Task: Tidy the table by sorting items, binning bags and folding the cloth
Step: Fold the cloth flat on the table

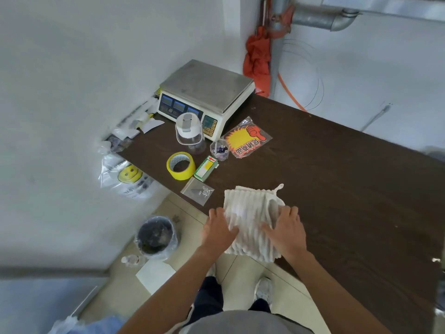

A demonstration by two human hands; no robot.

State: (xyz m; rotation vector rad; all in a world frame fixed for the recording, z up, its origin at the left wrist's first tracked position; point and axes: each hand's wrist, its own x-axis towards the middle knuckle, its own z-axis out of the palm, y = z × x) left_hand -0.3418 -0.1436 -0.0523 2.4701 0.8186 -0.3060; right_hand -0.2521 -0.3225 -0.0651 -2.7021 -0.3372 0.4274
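Well, the cloth (250,213) overhangs the dark table (337,179) at its near edge, left hand (218,229) and right hand (286,229) pressing flat on it; scale (207,89) at eleven o'clock, plain wood toward three.

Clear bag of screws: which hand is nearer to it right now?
Left. The left hand presses the left edge of the cloth, close beside the bag of screws without touching it. The right hand presses the cloth's right side, farther off.
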